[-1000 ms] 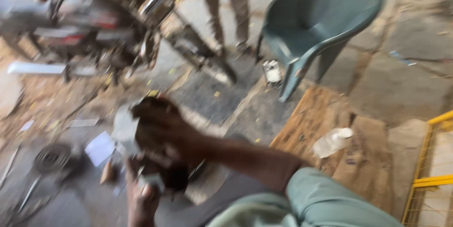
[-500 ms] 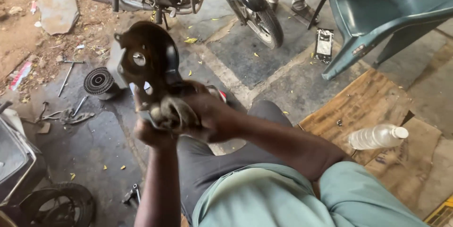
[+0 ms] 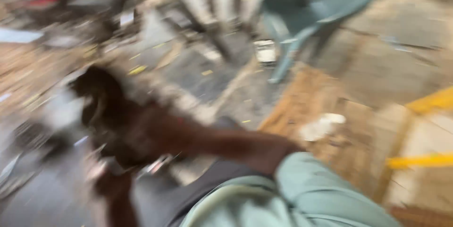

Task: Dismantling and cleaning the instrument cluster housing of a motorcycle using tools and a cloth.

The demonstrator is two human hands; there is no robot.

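The whole view is smeared by motion. My right hand (image 3: 141, 135) reaches left from a pale green sleeve and is closed on a dark metal engine part (image 3: 96, 92) held over the ground in front of my knees. Just under the part is my left hand (image 3: 104, 176), which comes up from the bottom edge and appears to grip its lower end. Something small and shiny (image 3: 158, 163) shows between the two hands; the blur hides what it is.
A green plastic chair (image 3: 306, 5) stands at the top right with a small white object (image 3: 265, 51) by its leg. A motorcycle (image 3: 71, 0) is at the top left. A plastic bottle (image 3: 321, 125) lies on a wooden board (image 3: 302, 95). A yellow frame (image 3: 424, 161) is at the right.
The view has swung and blurred. The metal part, held up and sharp half a second ago, now sits lower and further left, with both hands on it.
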